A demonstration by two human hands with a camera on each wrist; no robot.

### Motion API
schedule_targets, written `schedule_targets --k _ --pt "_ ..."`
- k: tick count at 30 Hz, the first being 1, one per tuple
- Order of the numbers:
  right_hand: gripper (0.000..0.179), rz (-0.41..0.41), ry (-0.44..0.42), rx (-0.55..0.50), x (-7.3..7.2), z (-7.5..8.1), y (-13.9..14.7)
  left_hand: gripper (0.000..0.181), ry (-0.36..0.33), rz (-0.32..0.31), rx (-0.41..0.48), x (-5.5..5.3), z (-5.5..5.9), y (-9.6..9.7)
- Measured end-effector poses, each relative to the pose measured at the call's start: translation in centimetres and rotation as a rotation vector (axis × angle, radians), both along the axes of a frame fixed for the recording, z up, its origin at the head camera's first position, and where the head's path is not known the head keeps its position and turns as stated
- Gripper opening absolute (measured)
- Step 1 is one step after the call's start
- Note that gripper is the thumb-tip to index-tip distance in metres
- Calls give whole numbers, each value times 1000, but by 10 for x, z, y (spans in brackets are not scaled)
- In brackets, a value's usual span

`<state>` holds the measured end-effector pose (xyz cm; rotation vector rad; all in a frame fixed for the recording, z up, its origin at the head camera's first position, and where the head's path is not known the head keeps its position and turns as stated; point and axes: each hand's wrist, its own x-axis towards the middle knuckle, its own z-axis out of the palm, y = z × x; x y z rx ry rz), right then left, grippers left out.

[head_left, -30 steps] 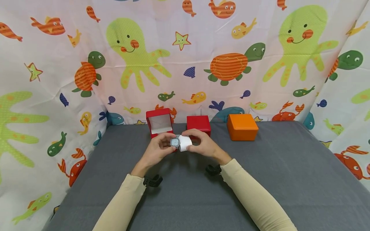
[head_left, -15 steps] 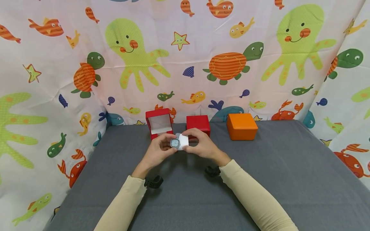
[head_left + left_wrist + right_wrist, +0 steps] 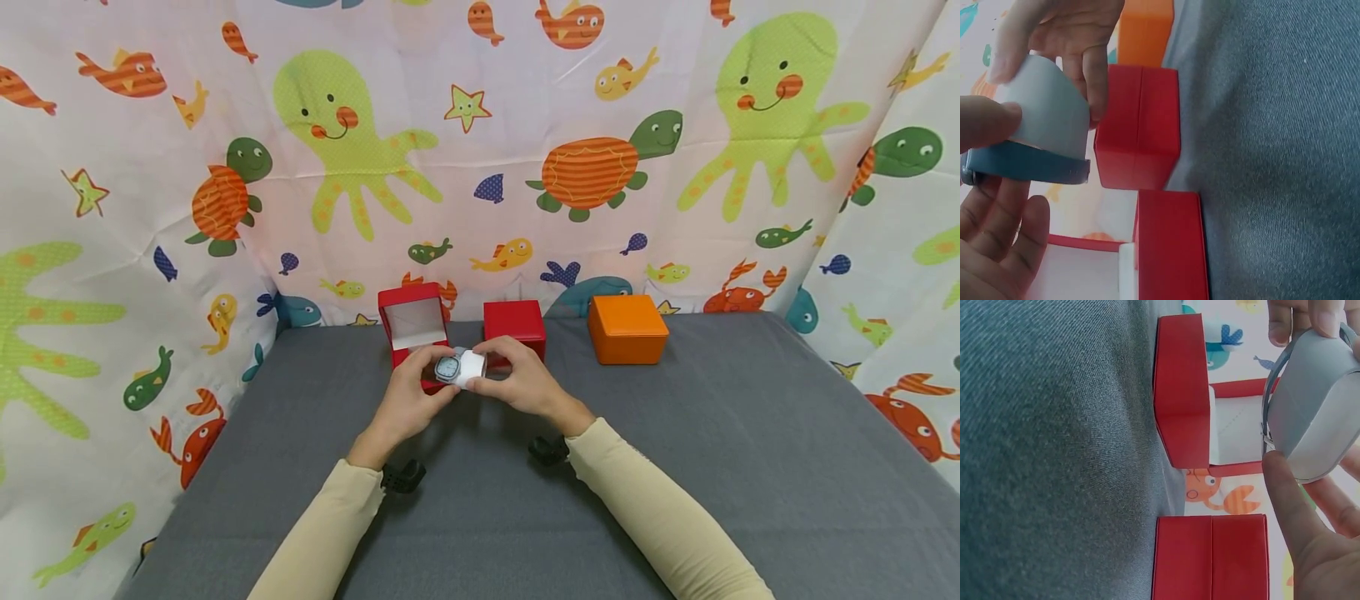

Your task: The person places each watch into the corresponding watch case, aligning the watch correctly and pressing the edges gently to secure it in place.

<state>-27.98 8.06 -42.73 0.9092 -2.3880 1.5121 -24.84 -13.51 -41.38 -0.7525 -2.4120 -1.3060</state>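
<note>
A wristwatch (image 3: pixel 447 369) with a squarish pale face is pinched between the thumb and fingers of my left hand (image 3: pixel 405 396). Its blue-grey strap (image 3: pixel 1029 164) forms a loop around one end of a white watch cushion (image 3: pixel 472 367). My right hand (image 3: pixel 525 382) grips the cushion's other end between thumb and fingers. In the right wrist view most of the cushion (image 3: pixel 1319 403) stands out beyond the strap. Both hands hold the pair up in front of an open red box (image 3: pixel 416 321) with a white lining, hiding part of its base.
A closed red box (image 3: pixel 514 321) stands just right of the open one. Farther right is a closed orange box (image 3: pixel 630 329). All are at the back of the grey cloth-covered table (image 3: pixel 480 533), before a sea-animal curtain (image 3: pixel 510 108).
Both hands have shifted slightly left with the watch and cushion. The cushion has turned a little, and the watch face now tilts more.
</note>
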Motion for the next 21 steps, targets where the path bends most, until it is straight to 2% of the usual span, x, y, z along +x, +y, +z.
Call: schedule_targets --k 5,14,21 --pt "43 -25 -2 26 2 1 -1 51 3 0 -32 0 0 -2" --pt "42 -20 -17 33 2 0 -2 53 -5 -51 -26 -2 2 -5" --pt "40 -7 -41 5 4 0 -4 52 -5 -47 -40 0 3 -5"
